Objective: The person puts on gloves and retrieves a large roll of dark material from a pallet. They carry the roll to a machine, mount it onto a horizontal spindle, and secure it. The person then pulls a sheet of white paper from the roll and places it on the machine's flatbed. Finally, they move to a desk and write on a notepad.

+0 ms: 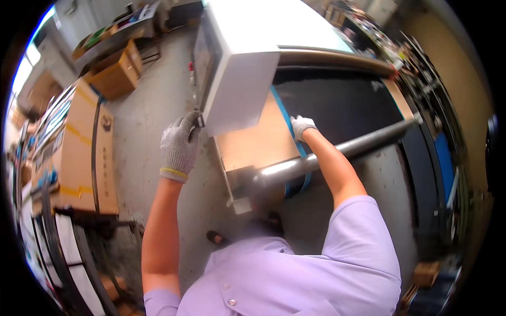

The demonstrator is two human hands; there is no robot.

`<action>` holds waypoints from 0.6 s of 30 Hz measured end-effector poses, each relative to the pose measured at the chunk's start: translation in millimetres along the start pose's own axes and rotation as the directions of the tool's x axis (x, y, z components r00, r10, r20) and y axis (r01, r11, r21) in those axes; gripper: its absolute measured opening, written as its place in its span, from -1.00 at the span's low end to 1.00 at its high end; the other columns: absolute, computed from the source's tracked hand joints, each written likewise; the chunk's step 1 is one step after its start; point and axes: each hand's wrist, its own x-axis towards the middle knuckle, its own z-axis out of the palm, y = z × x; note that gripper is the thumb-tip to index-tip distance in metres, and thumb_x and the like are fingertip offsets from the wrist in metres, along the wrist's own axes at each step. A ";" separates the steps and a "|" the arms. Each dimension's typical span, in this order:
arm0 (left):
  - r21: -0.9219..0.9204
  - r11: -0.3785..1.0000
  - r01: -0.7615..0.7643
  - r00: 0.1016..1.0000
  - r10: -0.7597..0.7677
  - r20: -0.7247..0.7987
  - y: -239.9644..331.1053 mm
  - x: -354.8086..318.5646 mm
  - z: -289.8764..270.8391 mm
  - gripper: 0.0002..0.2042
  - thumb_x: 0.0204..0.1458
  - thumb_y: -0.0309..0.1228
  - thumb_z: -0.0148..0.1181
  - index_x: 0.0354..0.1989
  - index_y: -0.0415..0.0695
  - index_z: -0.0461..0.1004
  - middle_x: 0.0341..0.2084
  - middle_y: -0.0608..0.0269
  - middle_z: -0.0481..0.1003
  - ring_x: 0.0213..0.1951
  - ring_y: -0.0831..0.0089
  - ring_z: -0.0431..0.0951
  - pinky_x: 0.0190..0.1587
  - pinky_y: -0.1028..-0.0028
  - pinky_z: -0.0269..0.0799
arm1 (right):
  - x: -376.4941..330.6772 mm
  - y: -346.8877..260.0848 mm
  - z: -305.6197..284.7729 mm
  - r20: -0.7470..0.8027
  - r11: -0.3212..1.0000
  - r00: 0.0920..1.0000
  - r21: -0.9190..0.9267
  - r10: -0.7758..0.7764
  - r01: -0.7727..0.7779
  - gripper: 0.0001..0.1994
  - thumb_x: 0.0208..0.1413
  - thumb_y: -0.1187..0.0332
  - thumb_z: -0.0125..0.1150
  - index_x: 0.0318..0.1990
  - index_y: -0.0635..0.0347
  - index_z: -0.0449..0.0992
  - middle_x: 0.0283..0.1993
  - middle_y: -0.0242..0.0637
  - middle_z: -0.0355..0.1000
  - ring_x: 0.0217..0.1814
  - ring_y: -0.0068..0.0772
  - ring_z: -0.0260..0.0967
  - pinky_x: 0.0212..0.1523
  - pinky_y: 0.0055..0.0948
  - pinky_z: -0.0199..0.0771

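Observation:
My left hand, in a grey knit glove with a yellow cuff edge, is closed at the lower corner of a white machine housing. A small dark part shows at its fingertips, too blurred to name. My right hand, in a white glove, has its fingers curled at the boundary between a black belt-like surface and a blue strip. Whether it pinches the strip is hidden. A pale wooden board lies left of the strip. Nearer to me, a shiny metal roller crosses below my right hand.
Large cardboard boxes stand at the left, with an open carton farther back. Black metal framing is at the lower left. Racks with long strips line the right side. Grey floor shows between boxes and machine.

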 end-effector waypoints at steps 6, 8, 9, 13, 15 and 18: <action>0.078 0.971 -0.224 0.968 0.213 0.130 -18.6 13.4 -10.2 -0.75 -0.03 -0.45 0.19 -0.13 -0.07 0.47 -0.30 0.16 0.53 -0.22 0.19 0.51 -0.12 0.28 0.35 | -5.7 -1.2 13.5 0.066 0.986 0.986 0.056 0.154 -0.158 -0.07 -0.23 0.37 0.47 0.36 0.06 0.06 0.37 0.00 0.08 0.27 -0.04 0.27 0.17 -0.21 0.40; 0.076 0.956 -0.284 0.953 0.273 0.130 -27.1 18.5 -9.7 -0.79 -0.04 -0.43 0.21 -0.19 -0.09 0.48 -0.33 0.16 0.52 -0.25 0.18 0.50 -0.14 0.28 0.34 | -5.9 -1.8 19.1 0.070 0.982 0.983 0.066 0.172 -0.177 -0.07 -0.21 0.40 0.45 0.38 0.01 0.04 0.41 -0.02 0.02 0.30 -0.03 0.23 0.20 -0.22 0.37; 0.077 0.954 -0.291 0.949 0.277 0.154 -31.6 20.7 -9.9 -0.80 -0.05 -0.43 0.22 -0.22 -0.10 0.48 -0.34 0.15 0.52 -0.26 0.18 0.50 -0.15 0.28 0.34 | -6.1 -2.9 21.3 0.073 0.979 0.981 0.075 0.182 -0.187 -0.07 -0.20 0.41 0.43 0.38 -0.01 0.03 0.43 -0.02 -0.01 0.32 -0.02 0.21 0.22 -0.22 0.36; 0.034 0.930 -0.366 0.914 0.352 0.203 -49.4 33.4 -7.8 -0.85 -0.08 -0.42 0.24 -0.33 -0.13 0.47 -0.43 0.14 0.48 -0.31 0.15 0.46 -0.18 0.25 0.31 | -9.2 -6.7 11.0 0.034 0.966 0.982 0.175 0.185 -0.188 -0.07 -0.21 0.46 0.40 0.39 -0.13 0.04 0.46 -0.08 -0.08 0.37 0.00 0.14 0.26 -0.23 0.31; 0.041 0.874 -0.485 0.857 0.465 0.221 -53.4 39.1 -6.0 -0.85 -0.12 -0.43 0.22 -0.35 -0.14 0.45 -0.44 0.15 0.45 -0.32 0.16 0.45 -0.18 0.23 0.31 | -7.9 3.6 19.4 0.038 0.972 0.983 0.148 0.179 -0.183 -0.07 -0.22 0.46 0.39 0.39 -0.15 0.06 0.47 -0.11 -0.09 0.36 0.00 0.14 0.26 -0.23 0.32; -0.022 0.763 -0.646 0.743 0.636 0.210 -65.1 50.4 -7.2 -0.81 -0.20 -0.44 0.18 -0.35 -0.14 0.45 -0.42 0.17 0.43 -0.31 0.19 0.44 -0.15 0.22 0.31 | -3.2 -1.0 19.6 -0.003 0.963 0.977 0.166 0.214 -0.211 -0.11 -0.26 0.46 0.40 0.35 -0.15 0.14 0.45 -0.16 -0.03 0.28 -0.02 0.25 0.20 -0.23 0.38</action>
